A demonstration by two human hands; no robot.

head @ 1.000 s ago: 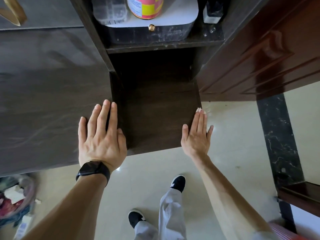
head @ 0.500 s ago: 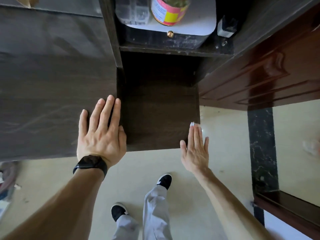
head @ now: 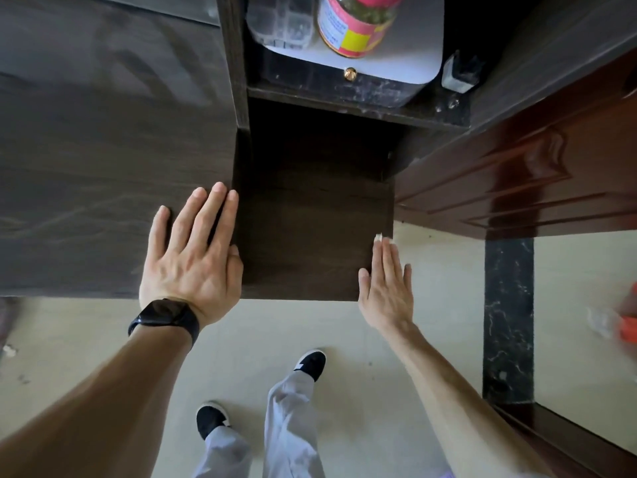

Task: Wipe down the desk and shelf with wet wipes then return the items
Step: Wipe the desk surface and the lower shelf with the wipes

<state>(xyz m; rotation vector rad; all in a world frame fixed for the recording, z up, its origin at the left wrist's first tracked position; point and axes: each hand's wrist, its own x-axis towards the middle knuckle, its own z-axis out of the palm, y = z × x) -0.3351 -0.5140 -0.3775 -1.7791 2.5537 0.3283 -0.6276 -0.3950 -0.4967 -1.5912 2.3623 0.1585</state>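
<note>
Both hands are spread flat, fingers straight, gripping nothing. Left hand (head: 191, 267), smartwatch (head: 165, 317) on the wrist, rests on the dark counter (head: 86, 167) right at its edge. Right hand (head: 386, 288) lies along the right side of the lower shelf (head: 310, 219), with a scrap of white wet wipe (head: 378, 237) peeking out at the fingertips. On the shelf above, a white-topped box (head: 406, 53) carries a jar (head: 355, 25) of something green and a clear compartment box (head: 282, 22), contents hard to make out.

Jar (head: 356, 24) on shelf (head: 351, 101) behind desk (head: 103, 160)
</note>
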